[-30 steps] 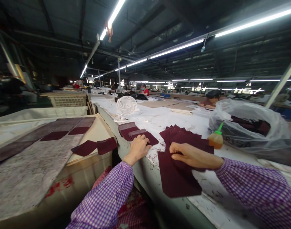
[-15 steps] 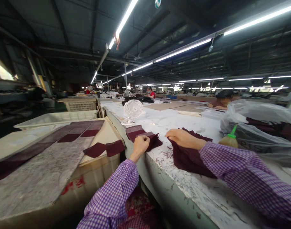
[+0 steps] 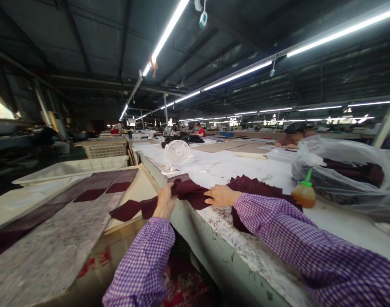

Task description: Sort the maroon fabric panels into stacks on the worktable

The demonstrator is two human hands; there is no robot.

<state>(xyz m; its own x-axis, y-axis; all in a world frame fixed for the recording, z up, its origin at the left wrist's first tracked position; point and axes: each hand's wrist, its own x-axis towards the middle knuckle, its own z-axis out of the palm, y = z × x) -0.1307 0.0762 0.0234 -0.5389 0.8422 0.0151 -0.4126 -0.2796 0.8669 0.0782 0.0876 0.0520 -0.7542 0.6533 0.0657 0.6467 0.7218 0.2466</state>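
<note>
Cloth [image 3: 191,190], maroon, spans between the hands at the edge of the surface [image 3: 210,166], its long axis running crosswise, the right end angled slightly nearer. The left hand [image 3: 165,201] pinches its left end; the right hand [image 3: 223,195], fingers loosely extended, touches the other, grip unclear.

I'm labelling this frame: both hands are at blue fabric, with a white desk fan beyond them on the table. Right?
The colour is wrong: the head view shows maroon fabric, not blue. The left hand and right hand are at it, with the white desk fan beyond them on the table.
</note>
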